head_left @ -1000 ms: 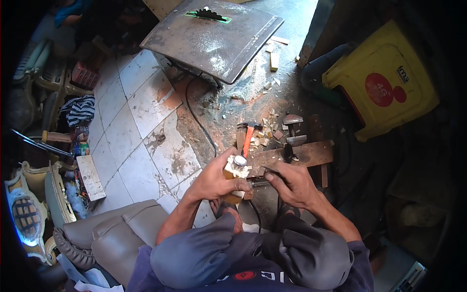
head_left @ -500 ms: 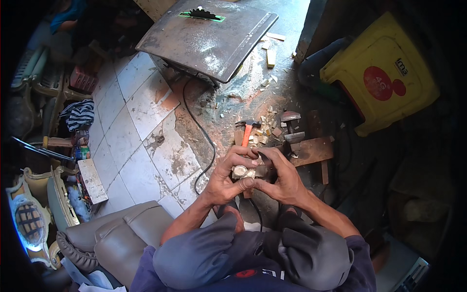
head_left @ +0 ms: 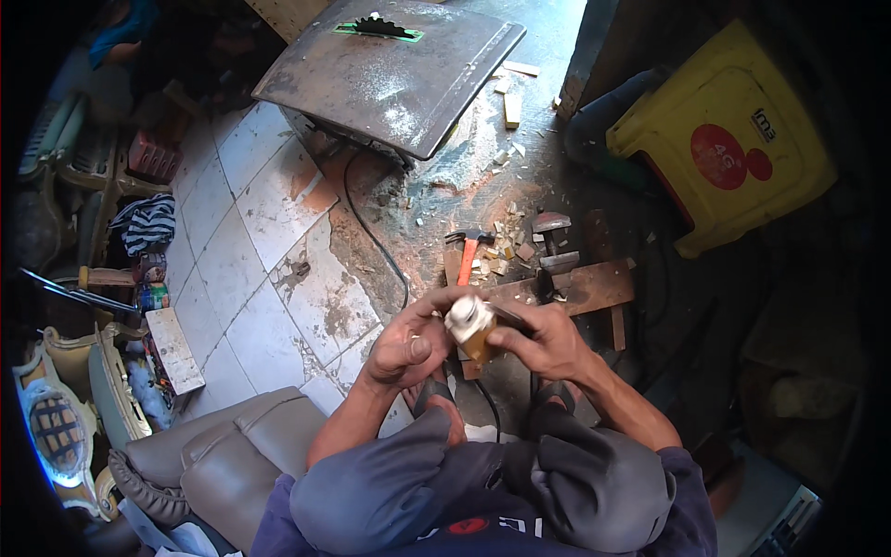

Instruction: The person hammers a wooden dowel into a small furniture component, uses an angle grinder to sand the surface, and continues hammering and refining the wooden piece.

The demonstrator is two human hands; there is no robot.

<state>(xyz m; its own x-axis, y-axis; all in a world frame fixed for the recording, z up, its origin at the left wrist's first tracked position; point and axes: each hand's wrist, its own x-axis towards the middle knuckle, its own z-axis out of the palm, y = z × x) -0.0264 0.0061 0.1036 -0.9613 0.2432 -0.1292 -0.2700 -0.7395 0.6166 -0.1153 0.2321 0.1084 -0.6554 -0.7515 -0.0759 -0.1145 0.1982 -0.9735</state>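
Note:
In front of my knees, my right hand [head_left: 549, 343] grips a small blocky piece [head_left: 472, 321] with a pale, rounded knob at one end and a yellow-brown side. Its exact kind cannot be made out. My left hand [head_left: 401, 355] is to the left of it, palm partly up and thumb raised. The left index finger reaches to the far edge of the piece. Just beyond my hands a claw hammer [head_left: 468, 256] with an orange handle lies on the floor. Wood offcuts [head_left: 504, 247] are scattered beside its head.
A table saw [head_left: 390, 79] with its blade raised stands ahead, its black cable [head_left: 372, 237] trailing toward me. Reddish boards [head_left: 594, 288] lie right of my hands. A yellow plastic stool [head_left: 733, 148] is at the right, a grey cushioned seat [head_left: 241, 455] at the lower left.
My left hand has loosened from the piece and moved left, its fingers opening. The piece is now in my right hand, its knob turned upward and away from me.

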